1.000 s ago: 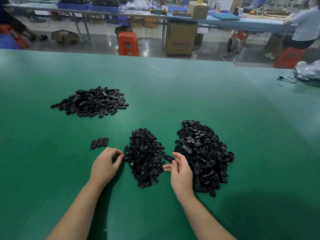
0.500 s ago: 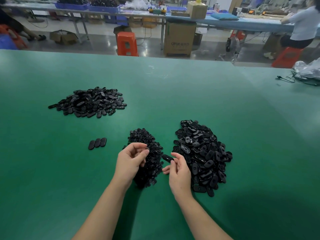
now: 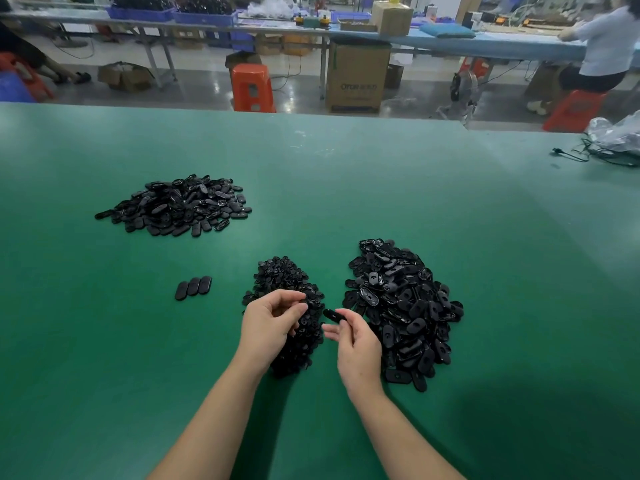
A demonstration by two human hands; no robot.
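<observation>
Head view, nearest first: 2 bare forearms reach up from the bottom edge over the green table (image 3: 381, 174). The landmark is the small-parts pile (image 3: 282, 275), a heap of tiny black pieces. The left hand (image 3: 268, 323) is over that pile's near half, fingers curled and thumb close to the forefinger. Whether a tiny piece sits between them I cannot tell. Just right of the pile's near end, the right hand (image 3: 358, 344) pinches 1 black oval piece (image 3: 334, 316) between thumb and forefinger, its other fingers loosely bent. Right of the pile lies a larger heap of oval shells (image 3: 405, 306). Left of the pile, 3 ovals (image 3: 193, 287) lie side by side, touching. Farther left and beyond the pile sits another oval heap (image 3: 176, 206). Far behind the pile, off the table, stand an orange stool (image 3: 252, 87) and a cardboard box (image 3: 358, 77).
</observation>
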